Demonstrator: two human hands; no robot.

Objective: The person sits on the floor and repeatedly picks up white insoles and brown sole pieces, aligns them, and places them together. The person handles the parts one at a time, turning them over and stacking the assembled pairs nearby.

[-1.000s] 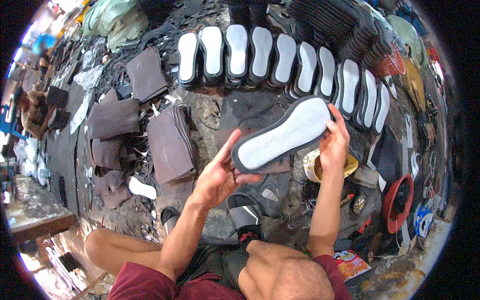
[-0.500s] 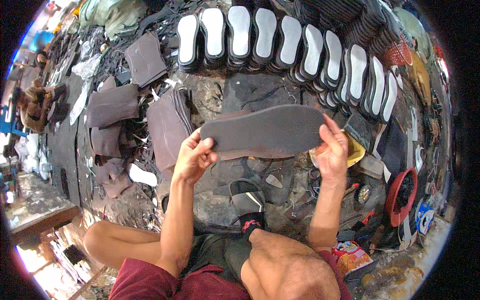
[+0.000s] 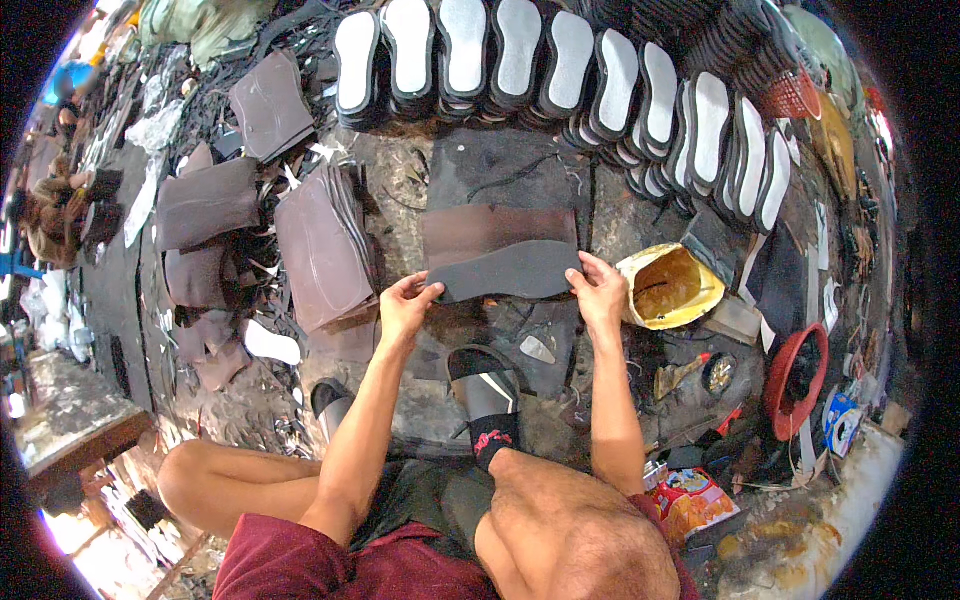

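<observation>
Floor: a dark, stained work floor (image 3: 640,215) strewn with scraps and offcuts; the person sits on it with bare legs drawn in.
Row of soles: white-faced shoe soles (image 3: 560,60) with dark rims, stood on edge side by side in an arc across the top of the view and curving down the right.
Brown sheets: a stack of brown leather-like sheets (image 3: 322,245) left of centre, with further brown pieces (image 3: 205,205) spread farther left.
Dark sheet: a flat dark panel (image 3: 500,175) lying on the floor just beyond the hands, with a brown panel (image 3: 495,232) overlapping its near edge.
Sole piece: a dark grey, sole-shaped piece (image 3: 505,272), held level and lengthwise between the two hands, over the brown panel at the centre of the view.
Yellow container: an open yellow container (image 3: 668,290) with a brownish inside, just right of the right hand.
Red ring: a red round-rimmed object (image 3: 795,365) at the right, near assorted small items.
Sandal: a black sandal with a pale stripe (image 3: 485,385) on the person's foot, below the held piece.
Left hand: left hand (image 3: 405,305) pinching the left end of the sole piece, fingers on top.
Right hand: right hand (image 3: 600,290) closed on the right end of the same piece.
</observation>
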